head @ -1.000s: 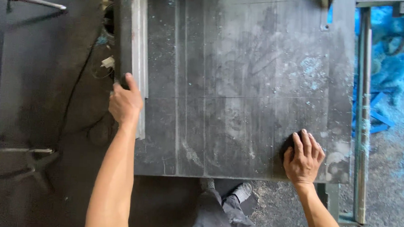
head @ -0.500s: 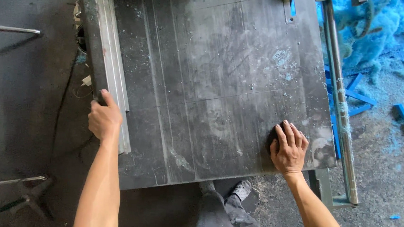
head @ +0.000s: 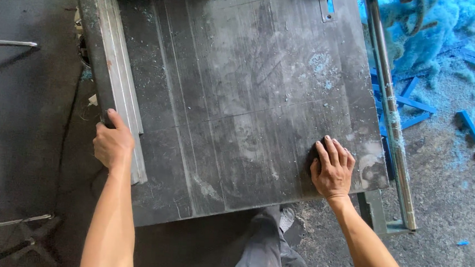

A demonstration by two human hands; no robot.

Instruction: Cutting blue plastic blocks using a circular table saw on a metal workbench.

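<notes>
A big dark, scratched table top (head: 234,95) fills the middle of the view. Along its left side runs a long metal bar (head: 109,70), a fence-like rail. My left hand (head: 113,145) grips the near end of that bar, thumb over its top. My right hand (head: 332,168) lies palm down with fingers spread on the table's near right corner, over a small dark thing that I cannot make out.
A steel tube rail (head: 389,115) runs along the table's right side on a frame. Blue shavings (head: 425,27) and blue strips (head: 471,126) litter the concrete floor at right. My legs and a shoe (head: 284,219) show below the table edge. Thin metal rods (head: 7,42) lie left.
The view has shifted, so the table now sits lower and tilted. Both hands keep their places on the bar and the table corner.
</notes>
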